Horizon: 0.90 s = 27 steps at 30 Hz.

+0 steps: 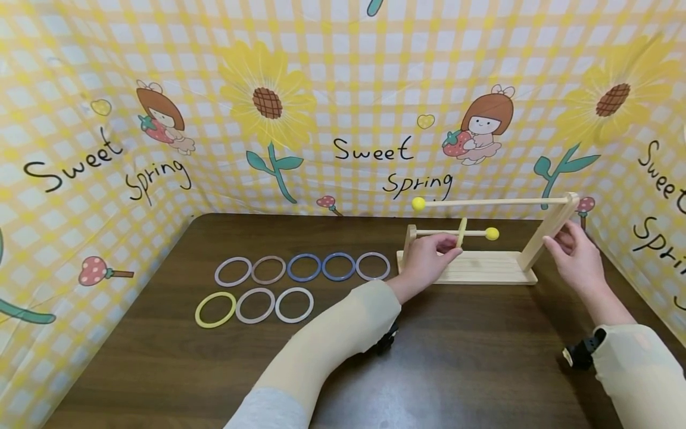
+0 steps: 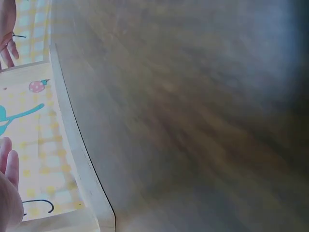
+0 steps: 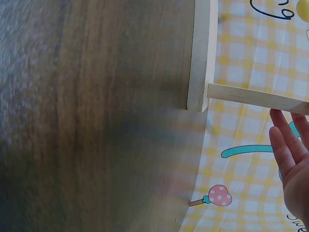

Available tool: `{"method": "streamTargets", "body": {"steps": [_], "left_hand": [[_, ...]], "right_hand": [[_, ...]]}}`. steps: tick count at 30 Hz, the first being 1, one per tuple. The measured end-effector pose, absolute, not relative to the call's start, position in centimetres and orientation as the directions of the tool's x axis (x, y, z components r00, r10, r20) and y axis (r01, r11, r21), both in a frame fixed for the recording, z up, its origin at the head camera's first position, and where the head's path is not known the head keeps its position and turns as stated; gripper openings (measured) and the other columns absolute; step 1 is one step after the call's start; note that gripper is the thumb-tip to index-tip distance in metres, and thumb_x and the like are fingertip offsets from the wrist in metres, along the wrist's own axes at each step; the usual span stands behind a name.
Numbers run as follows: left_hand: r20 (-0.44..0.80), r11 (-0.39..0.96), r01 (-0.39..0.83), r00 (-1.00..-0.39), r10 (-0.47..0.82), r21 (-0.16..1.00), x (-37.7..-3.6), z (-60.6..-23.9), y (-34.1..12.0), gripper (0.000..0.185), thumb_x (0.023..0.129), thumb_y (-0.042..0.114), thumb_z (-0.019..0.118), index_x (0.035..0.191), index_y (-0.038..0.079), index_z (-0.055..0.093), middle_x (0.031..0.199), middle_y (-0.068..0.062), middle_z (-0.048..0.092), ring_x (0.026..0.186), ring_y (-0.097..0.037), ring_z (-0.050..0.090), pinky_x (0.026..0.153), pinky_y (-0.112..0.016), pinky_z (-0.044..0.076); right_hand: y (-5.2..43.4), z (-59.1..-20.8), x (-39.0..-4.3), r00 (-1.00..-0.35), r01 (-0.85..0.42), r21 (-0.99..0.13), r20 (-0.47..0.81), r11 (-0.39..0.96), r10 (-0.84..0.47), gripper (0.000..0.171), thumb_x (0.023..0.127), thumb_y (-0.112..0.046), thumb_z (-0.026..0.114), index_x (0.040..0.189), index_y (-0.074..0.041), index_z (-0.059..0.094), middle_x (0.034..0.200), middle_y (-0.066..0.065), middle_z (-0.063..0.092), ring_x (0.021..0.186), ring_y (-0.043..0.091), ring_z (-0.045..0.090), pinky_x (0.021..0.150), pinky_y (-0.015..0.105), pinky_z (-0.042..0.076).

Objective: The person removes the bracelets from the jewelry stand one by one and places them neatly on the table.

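A wooden stand has a long base [image 1: 482, 268], a short post at its left and a tall slanted post [image 1: 546, 235] at its right. Each post carries a rod tipped with a yellow ball, the upper ball [image 1: 418, 204] and the lower ball [image 1: 492, 233]. My left hand [image 1: 426, 262] pinches a yellow ring [image 1: 462, 231], seen nearly edge-on, which crosses the lower rod [image 1: 439, 233] short of its ball. At the tall post, my right hand [image 1: 576, 256] has its fingertips right at the wood, and its fingers look fairly straight in the right wrist view.
Left of the stand, several rings lie in two rows on the dark wooden table [image 1: 343, 381]: a blue ring [image 1: 304, 280] and other blue and pale ones behind, a yellow ring [image 1: 197, 310] and pale ones in front. Checked cloth [image 1: 370, 77] walls the table's back and sides.
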<state>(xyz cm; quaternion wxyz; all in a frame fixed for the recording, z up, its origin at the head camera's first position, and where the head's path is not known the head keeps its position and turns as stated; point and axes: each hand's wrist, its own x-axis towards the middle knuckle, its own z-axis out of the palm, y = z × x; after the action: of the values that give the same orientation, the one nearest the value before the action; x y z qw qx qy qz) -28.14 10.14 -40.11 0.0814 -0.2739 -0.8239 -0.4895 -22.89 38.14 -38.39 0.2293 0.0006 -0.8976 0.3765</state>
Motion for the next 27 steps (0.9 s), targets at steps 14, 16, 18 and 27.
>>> {"method": "streamTargets", "body": {"steps": [14,16,18,27], "left_hand": [[0.382,0.366,0.518,-0.841,0.383,0.773,-28.0,-39.8,12.6,0.017,0.092,0.02,0.069,0.106,0.011,0.073,0.096,0.005,0.072,0.077,0.007,0.056,0.07,-0.007,0.04],[0.382,0.367,0.518,-0.841,0.384,0.773,-27.9,-39.7,12.8,0.017,0.092,0.02,0.069,0.107,0.012,0.073,0.096,0.005,0.072,0.078,0.006,0.056,0.07,-0.007,0.04],[0.379,0.366,0.517,-0.841,0.386,0.774,-27.9,-39.6,12.9,0.018,0.092,0.02,0.069,0.108,0.012,0.073,0.096,0.005,0.072,0.078,0.006,0.056,0.07,-0.008,0.04],[0.378,0.34,0.509,-0.843,0.384,0.791,-27.8,-39.5,13.7,0.02,0.092,0.018,0.069,0.111,0.012,0.073,0.097,0.005,0.072,0.078,0.006,0.057,0.069,-0.007,0.042]], "right_hand": [[38.1,-38.3,-22.8,-0.897,-0.158,-0.679,0.402,0.717,0.182,0.054,0.101,-0.021,0.054,0.144,0.004,0.035,0.127,0.038,0.049,0.091,-0.02,0.043,0.07,0.0,0.036],[38.0,-38.3,-22.8,-0.9,-0.152,-0.677,0.397,0.72,0.183,0.054,0.101,-0.022,0.054,0.145,0.003,0.035,0.127,0.038,0.049,0.092,-0.019,0.043,0.071,0.0,0.036],[38.0,-38.3,-22.8,-0.9,-0.147,-0.674,0.394,0.724,0.184,0.054,0.101,-0.022,0.054,0.145,0.003,0.035,0.128,0.037,0.05,0.092,-0.019,0.044,0.071,0.0,0.036],[38.2,-38.4,-22.9,-0.898,-0.159,-0.677,0.401,0.718,0.18,0.053,0.101,-0.022,0.054,0.144,0.003,0.036,0.126,0.038,0.05,0.09,-0.021,0.043,0.07,0.0,0.037]]}}
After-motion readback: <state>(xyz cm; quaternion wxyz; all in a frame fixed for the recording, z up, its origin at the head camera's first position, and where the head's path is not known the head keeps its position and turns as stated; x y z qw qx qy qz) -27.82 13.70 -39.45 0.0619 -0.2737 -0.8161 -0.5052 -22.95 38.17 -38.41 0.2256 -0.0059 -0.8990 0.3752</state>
